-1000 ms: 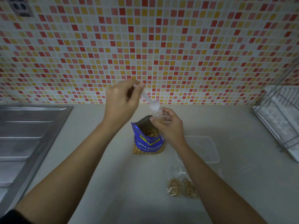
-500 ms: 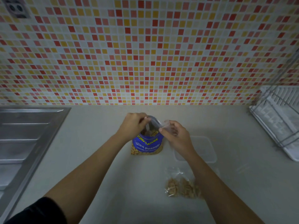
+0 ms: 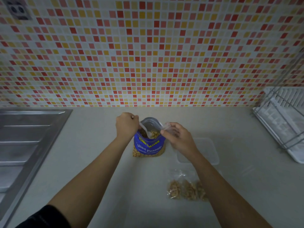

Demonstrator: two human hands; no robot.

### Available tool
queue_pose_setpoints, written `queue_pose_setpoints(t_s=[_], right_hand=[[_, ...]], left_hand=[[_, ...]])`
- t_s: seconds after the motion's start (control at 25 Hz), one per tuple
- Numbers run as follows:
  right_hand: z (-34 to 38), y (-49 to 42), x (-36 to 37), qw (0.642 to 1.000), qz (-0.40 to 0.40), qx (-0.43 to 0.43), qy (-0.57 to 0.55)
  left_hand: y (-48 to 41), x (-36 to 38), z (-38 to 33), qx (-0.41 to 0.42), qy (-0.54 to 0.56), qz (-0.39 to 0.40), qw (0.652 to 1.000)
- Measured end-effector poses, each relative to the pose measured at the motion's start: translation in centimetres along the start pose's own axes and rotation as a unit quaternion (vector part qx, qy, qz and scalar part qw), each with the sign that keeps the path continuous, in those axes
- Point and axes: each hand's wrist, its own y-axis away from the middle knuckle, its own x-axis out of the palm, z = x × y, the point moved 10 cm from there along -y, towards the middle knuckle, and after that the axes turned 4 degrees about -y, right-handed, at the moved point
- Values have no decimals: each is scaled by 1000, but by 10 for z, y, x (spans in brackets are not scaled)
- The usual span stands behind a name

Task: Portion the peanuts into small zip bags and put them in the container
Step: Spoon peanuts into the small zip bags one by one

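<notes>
A blue peanut pouch stands open on the counter. My left hand grips a white plastic spoon whose bowl dips into the peanuts inside the pouch. Just right of the pouch mouth, my right hand pinches a small clear zip bag. A clear plastic container sits to the right, partly behind my right forearm. Filled zip bags of peanuts lie on the counter nearer to me.
A steel sink drainboard fills the left side. A wire dish rack on a white tray stands at the right edge. A mosaic tile wall runs behind the counter, with a socket at top left.
My left hand came down from above the pouch and now has the spoon in the peanuts. My right hand stayed by the pouch mouth with the small bag.
</notes>
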Motion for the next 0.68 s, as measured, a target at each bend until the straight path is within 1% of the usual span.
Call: queue_pose_setpoints(t_s=[0.12,0.2,0.28,0.36,0.44,0.6,0.68], right_hand=[[-3,0,0,1000,3,7,-6],[-2,0,1,1000,11,11,-5],[0,-1,2,1000,21,13,-4],[3,1,3,999,32,15,7],[7,6,4,999,36,11,21],[18,10,-4,1000,-13,-19,17],[23,7,-11,999,-34,-28,23]], left_hand=[[8,12,-5,3,15,40,999],[13,25,-1,-27,70,79,994],[12,26,10,-80,140,76,984],[9,24,22,-126,180,62,974],[8,26,33,-168,220,66,959],[3,29,47,-215,296,76,927],[-3,27,55,-224,308,71,922]])
